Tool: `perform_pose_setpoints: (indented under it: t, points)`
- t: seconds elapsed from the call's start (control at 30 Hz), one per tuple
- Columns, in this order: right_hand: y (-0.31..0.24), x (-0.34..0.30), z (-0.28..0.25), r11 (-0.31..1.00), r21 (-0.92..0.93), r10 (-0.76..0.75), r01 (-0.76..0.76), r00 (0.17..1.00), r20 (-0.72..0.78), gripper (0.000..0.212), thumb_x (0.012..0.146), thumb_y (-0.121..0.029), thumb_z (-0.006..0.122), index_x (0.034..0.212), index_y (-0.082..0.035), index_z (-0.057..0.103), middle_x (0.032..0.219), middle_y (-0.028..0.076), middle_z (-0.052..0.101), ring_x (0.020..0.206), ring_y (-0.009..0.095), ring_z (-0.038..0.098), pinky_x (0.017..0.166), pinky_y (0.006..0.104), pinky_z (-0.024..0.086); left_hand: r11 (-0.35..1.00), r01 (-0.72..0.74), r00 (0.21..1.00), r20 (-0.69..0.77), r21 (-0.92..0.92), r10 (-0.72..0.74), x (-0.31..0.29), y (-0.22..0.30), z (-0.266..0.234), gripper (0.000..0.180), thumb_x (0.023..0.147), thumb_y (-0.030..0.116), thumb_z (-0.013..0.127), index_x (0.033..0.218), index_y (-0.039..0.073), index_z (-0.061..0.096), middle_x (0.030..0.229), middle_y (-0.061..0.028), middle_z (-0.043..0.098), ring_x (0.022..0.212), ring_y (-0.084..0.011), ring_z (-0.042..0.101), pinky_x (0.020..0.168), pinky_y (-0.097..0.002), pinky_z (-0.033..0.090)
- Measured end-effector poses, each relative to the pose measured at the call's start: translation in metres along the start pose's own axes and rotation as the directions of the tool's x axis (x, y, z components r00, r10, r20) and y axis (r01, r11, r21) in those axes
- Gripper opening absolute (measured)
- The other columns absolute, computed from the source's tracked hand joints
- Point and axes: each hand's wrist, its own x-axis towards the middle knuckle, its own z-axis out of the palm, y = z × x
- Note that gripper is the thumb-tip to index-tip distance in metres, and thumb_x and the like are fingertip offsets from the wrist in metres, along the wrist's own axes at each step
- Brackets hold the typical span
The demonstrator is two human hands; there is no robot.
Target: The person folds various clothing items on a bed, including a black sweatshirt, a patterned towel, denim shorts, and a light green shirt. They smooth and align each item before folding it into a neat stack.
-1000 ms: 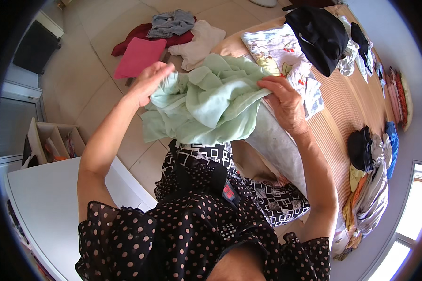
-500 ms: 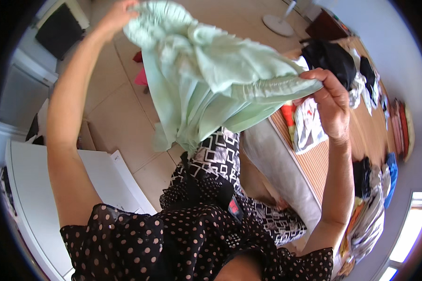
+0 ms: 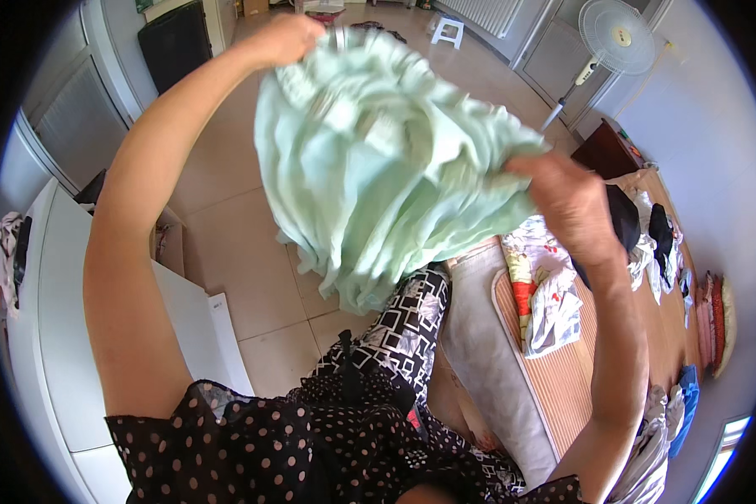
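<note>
A mint-green skirt [image 3: 370, 193] with a gathered, elastic-looking waist hangs spread in the air in front of me, its folds falling downward. My left hand [image 3: 290, 39] is closed on the waist at the far left corner. At the right end of the waist, my right hand [image 3: 573, 202] grips the cloth; it is somewhat blurred, and its fingertips are partly hidden. Below the skirt is my leg in black-and-white patterned trousers [image 3: 407, 323]. A folded white printed cloth with red and yellow parts [image 3: 550, 294] lies on the bed to the right, near my right forearm.
The bed has a striped mat [image 3: 554, 395] and a grey cover [image 3: 491, 361] along its edge. Clothes [image 3: 659, 235] lie in heaps farther right by the wall. A white cabinet [image 3: 67, 336] stands at left, a standing fan [image 3: 617, 38] and a small white stool [image 3: 447, 32] at the back.
My view has tilted up, bringing the fan and stool into sight. The skirt hangs wider and fuller now, held at both ends. My right hand has turned, knuckles upward, and sits lower in view.
</note>
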Motion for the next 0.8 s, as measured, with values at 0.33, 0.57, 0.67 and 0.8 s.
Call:
perform_pose_setpoints:
  t: [0.33,0.57,0.67,0.8]
  points:
    - [0.014,-0.034,-0.009,0.717,0.514,0.406,-0.471,0.881,0.242,0.034,0.077,0.013,0.047,0.106,0.0,0.06,0.092,0.011,0.064,0.078,0.015,0.063,0.073,0.0269,0.05,0.677,0.237,0.957,0.045,-0.697,-0.288,-0.03,0.053,-0.026,0.019,0.08,0.008,0.054,0.097,0.004,0.06,0.084,-0.0018,0.062,0.077,-0.0116,0.054,0.072,-0.0293,0.044]
    - [0.017,-0.07,0.017,0.824,0.349,0.372,-0.447,0.891,0.261,0.031,0.071,0.011,0.048,0.097,-0.003,0.059,0.072,0.01,0.062,0.056,0.014,0.06,0.056,0.0241,0.049,0.722,0.331,0.931,0.086,-0.607,-0.355,-0.045,0.058,0.023,0.02,0.088,0.015,0.047,0.1,0.004,0.059,0.087,-0.0076,0.063,0.081,-0.0163,0.057,0.074,-0.0305,0.044]
    - [0.01,-0.071,0.012,0.78,0.37,0.462,-0.504,0.863,0.204,0.027,0.068,0.014,0.049,0.087,-0.002,0.06,0.074,0.009,0.062,0.058,0.016,0.061,0.055,0.0238,0.05,0.693,0.348,0.928,0.129,-0.631,-0.349,-0.056,0.05,0.052,0.021,0.088,0.017,0.048,0.102,0.006,0.059,0.089,-0.0085,0.063,0.083,-0.0176,0.057,0.076,-0.0322,0.043]
    - [-0.008,-0.089,0.029,0.867,0.34,0.274,-0.364,0.919,0.284,0.022,0.069,0.015,0.05,0.082,0.0,0.057,0.088,0.013,0.064,0.066,0.017,0.064,0.06,0.027,0.051,0.819,0.295,0.949,0.051,-0.493,-0.311,-0.057,0.069,0.048,0.023,0.089,0.017,0.048,0.103,0.001,0.057,0.097,-0.0072,0.06,0.089,-0.0145,0.054,0.079,-0.0284,0.042]
